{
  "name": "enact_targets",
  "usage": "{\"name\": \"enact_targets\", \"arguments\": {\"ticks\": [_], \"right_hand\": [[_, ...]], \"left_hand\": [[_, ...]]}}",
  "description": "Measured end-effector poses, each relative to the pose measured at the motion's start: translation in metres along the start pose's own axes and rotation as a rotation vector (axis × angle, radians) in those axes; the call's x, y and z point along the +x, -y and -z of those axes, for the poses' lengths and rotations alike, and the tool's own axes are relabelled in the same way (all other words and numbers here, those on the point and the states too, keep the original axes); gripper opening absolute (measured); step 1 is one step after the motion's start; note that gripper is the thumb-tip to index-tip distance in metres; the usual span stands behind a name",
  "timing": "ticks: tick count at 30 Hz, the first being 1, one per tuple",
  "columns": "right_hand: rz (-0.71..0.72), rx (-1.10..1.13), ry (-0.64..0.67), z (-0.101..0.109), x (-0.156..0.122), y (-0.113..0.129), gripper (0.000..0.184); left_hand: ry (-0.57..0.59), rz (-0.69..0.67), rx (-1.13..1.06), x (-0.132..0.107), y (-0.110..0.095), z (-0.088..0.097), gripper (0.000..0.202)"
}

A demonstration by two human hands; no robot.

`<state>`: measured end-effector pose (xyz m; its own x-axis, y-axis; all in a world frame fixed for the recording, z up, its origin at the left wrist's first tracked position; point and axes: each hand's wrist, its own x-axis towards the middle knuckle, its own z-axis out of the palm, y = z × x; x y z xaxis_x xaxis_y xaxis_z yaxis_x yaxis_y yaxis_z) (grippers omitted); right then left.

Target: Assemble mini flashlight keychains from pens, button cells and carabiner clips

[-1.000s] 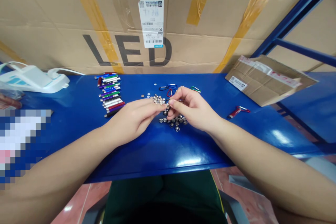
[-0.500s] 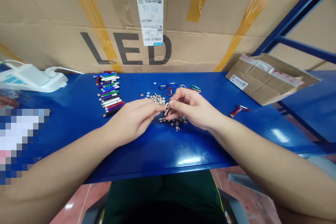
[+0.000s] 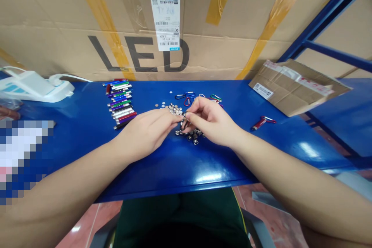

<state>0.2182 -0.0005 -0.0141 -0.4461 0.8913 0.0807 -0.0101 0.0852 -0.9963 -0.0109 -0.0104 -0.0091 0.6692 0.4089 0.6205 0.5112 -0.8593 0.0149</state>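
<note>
My right hand (image 3: 213,122) pinches a black carabiner (image 3: 183,125) between thumb and fingers, above the middle of the table. My left hand (image 3: 148,130) meets it there with its fingertips pressed together; what they grip is mostly hidden, though a small metal glint shows between the hands. Just beyond the fingertips lies a cluster of small round silver button cells (image 3: 175,109). Under and in front of the hands is a pile of small shiny metal end caps (image 3: 195,138), partly covered by the right hand.
Slim coloured metal tubes (image 3: 120,102) lie in a column at left. Several coloured carabiners (image 3: 190,94) lie behind my right hand. A red tube with a carabiner (image 3: 258,125) lies at right, near a cardboard box (image 3: 290,89). A white power strip (image 3: 35,85) sits far left.
Both hands stay together over the pile. The black carabiner has turned slightly and dropped a little between the fingertips; the right fingers have shifted slightly.
</note>
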Motion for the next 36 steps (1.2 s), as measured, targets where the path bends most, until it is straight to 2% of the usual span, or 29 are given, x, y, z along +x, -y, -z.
{"name": "enact_targets", "arguments": {"ticks": [3,6,11,13,23,29,33,36], "right_hand": [[0.011,-0.016,0.042,0.0,0.0,0.0,0.023],[0.005,0.0,0.093,0.001,-0.001,0.003,0.02],[-0.076,-0.038,0.165,0.004,-0.003,0.009,0.016],[-0.089,-0.1,0.156,0.005,-0.003,0.009,0.014],[-0.014,-0.193,0.105,0.0,-0.006,0.009,0.012],[-0.046,-0.084,0.123,0.002,-0.005,0.008,0.015],[0.005,-0.036,0.136,0.003,-0.004,0.009,0.014],[0.054,-0.003,0.12,0.002,-0.002,0.007,0.024]], "left_hand": [[0.028,0.098,-0.072,0.001,-0.001,0.004,0.019],[0.073,0.211,-0.108,0.002,-0.001,0.007,0.031],[0.113,0.034,-0.119,0.002,0.005,0.007,0.028],[0.118,0.009,-0.147,0.001,0.007,0.007,0.027],[0.173,0.114,-0.168,0.001,0.006,0.01,0.026],[0.182,0.199,-0.198,0.001,0.003,0.013,0.024],[0.177,0.245,-0.229,0.002,0.001,0.013,0.024],[0.165,0.274,-0.244,0.003,0.001,0.012,0.022]]}}
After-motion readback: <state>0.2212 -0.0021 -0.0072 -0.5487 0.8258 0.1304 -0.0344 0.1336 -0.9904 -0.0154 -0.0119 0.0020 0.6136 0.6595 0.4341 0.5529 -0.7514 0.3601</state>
